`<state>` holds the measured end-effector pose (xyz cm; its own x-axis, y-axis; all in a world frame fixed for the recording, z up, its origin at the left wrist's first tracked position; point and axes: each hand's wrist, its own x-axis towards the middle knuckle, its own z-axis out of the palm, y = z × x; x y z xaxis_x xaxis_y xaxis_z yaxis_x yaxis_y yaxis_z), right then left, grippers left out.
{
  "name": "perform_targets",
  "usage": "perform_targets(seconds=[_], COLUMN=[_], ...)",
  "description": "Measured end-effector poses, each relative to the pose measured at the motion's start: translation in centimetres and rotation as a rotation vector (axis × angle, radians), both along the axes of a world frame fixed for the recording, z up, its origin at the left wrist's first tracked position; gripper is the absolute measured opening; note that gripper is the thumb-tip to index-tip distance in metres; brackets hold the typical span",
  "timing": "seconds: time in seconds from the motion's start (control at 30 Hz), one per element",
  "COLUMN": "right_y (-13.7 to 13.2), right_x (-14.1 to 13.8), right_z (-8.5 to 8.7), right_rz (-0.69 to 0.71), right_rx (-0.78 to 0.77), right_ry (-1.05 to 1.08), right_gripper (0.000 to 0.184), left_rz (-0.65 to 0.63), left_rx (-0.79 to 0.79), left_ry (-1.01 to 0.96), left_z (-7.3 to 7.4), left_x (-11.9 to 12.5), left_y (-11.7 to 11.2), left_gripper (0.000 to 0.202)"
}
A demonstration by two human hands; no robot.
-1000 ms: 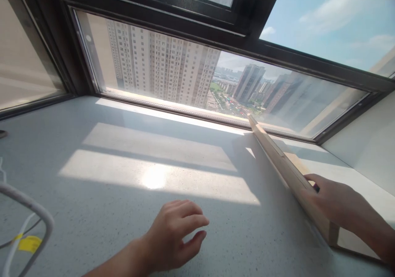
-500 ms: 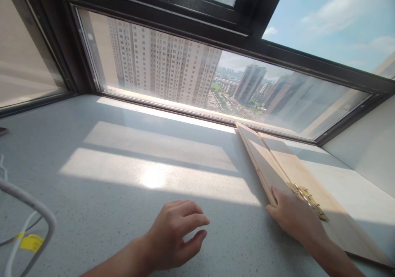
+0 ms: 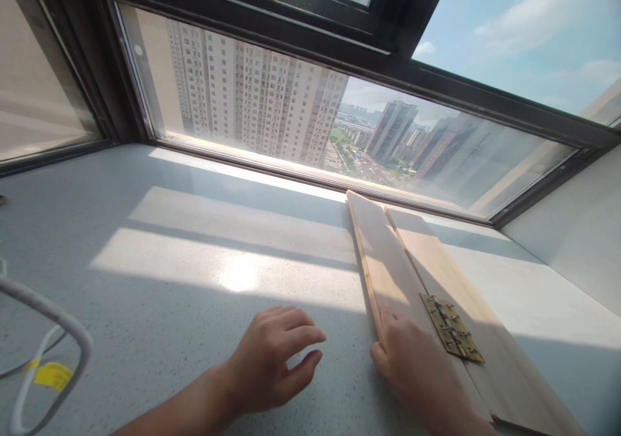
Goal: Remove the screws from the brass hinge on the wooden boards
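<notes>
Two long pale wooden boards lie side by side on the grey speckled windowsill, joined by a brass hinge. My right hand rests flat on the near end of the left board, fingers stretched along it, just left of the hinge. My left hand rests on the sill a short way left of the boards, fingers loosely curled and apart, holding nothing.
A dark-framed window runs along the back of the sill, with tower blocks beyond. A white wall closes the right side. A white cable loop with a yellow tag lies at the near left.
The left board, standing on edge a second ago, has been laid open flat beside the other, showing the hinge. My right hand moved left with it. My left hand stayed put.
</notes>
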<state>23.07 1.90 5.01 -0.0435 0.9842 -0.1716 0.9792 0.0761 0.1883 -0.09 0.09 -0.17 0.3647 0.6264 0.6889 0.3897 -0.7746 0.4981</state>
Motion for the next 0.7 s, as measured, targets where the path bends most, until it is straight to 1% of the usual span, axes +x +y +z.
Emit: perform_targets(seconds=[0.1,0.2,0.3,0.4,0.43,0.47,0.5,0.57,0.6,0.67,0.7], right_y=[-1.7,-2.8,-3.5,-3.9,-3.8,-3.5,-2.8,-0.6,0.9,3.9,5.3], right_x=[-1.8,-2.8,-2.6,-1.2,-0.3,0.8,2.3,6.3,8.7,13.8,16.2], right_z=[-0.2,-0.4,-0.8,-1.1,-1.0,-0.9,-0.6,0.2,0.6,1.2,1.4], right_rz=[0.018,0.028,0.058,0.152,0.178,0.171,0.106,-0.038,-0.1,-0.255,-0.312], right_rx=[-0.11,-0.183,-0.203,-0.178,-0.153,-0.093,-0.047,0.045,0.099,0.157,0.186], right_ry=[0.022,0.016,0.075,0.263,0.334,0.378,0.375,0.337,0.331,0.286,0.259], right_gripper=[0.063,0.065,0.062,0.056,0.054,0.054,0.056,0.059,0.057,0.051,0.054], left_rz=[-0.001,-0.002,0.002,0.0,0.002,0.003,0.005,0.001,-0.015,-0.073,-0.105], left_rx=[-0.007,0.002,0.003,-0.003,-0.004,-0.004,-0.001,0.001,0.003,0.015,0.026], left_ry=[0.001,-0.005,-0.007,-0.007,-0.004,0.005,0.018,0.07,0.11,0.196,0.23], left_z=[0.1,0.1,0.0,0.0,0.0,0.0,0.1,0.2,0.2,0.2,0.2], left_x=[-0.1,-0.1,-0.1,-0.1,-0.1,-0.1,-0.1,-0.1,0.0,0.2,0.3], left_y=[0.0,0.1,0.2,0.3,0.3,0.3,0.3,0.2,0.0,-0.2,-0.4], left_gripper=[0.014,0.014,0.013,0.013,0.013,0.013,0.014,0.017,0.019,0.023,0.026])
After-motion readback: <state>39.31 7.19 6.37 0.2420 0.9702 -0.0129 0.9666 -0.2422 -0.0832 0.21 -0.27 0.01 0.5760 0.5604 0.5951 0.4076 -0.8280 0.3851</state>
